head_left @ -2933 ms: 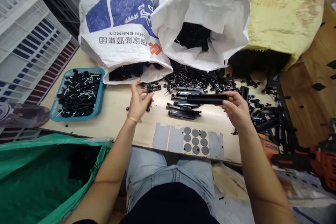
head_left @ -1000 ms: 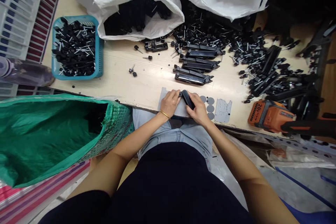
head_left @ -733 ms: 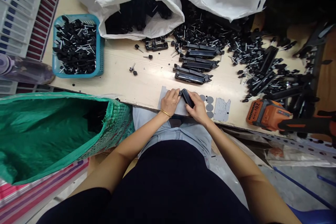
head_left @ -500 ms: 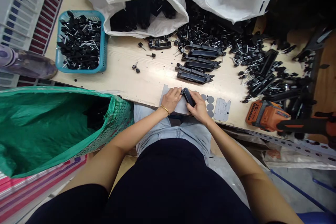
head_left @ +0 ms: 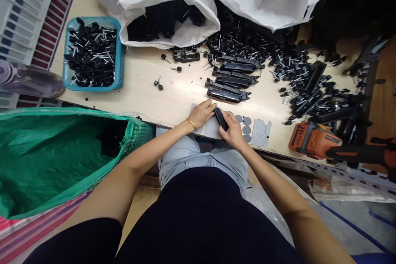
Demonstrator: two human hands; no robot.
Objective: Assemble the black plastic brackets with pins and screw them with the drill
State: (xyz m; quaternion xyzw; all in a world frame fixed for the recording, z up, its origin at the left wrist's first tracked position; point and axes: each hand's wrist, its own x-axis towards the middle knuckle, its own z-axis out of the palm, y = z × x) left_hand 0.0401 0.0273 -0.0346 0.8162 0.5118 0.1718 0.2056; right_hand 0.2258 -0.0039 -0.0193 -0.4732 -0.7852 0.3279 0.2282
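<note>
While both bare hands meet low over the front edge of a pale table (head_left: 139, 93), a black bar (head_left: 220, 119) sits between them, seen from above by a camera on the person's head. The right hand (head_left: 232, 131) is clamped on the bar, thumb on the near side and fingers along the far side, so that the lower end is hidden in the palm. From that grip the bar's long axis slants away from the body and leftward, its rounded free end pointing toward the left hand (head_left: 202, 112). The right hand is thus the one that holds the length, and the left is the one nearer the free end. The left fingertips are bunched together right at that end; whether they pinch something small or only press against the bar cannot be told. Beneath the hands lie flat grey sheets (head_left: 212, 129), with grey discs (head_left: 246, 126) just to the right of the right hand; whether the bar rests on the sheets or hangs above them is unclear. Beyond the hands, well apart from the bar, long black parts (head_left: 228, 93) lie in a stack of rows, their length running roughly left to right
</note>
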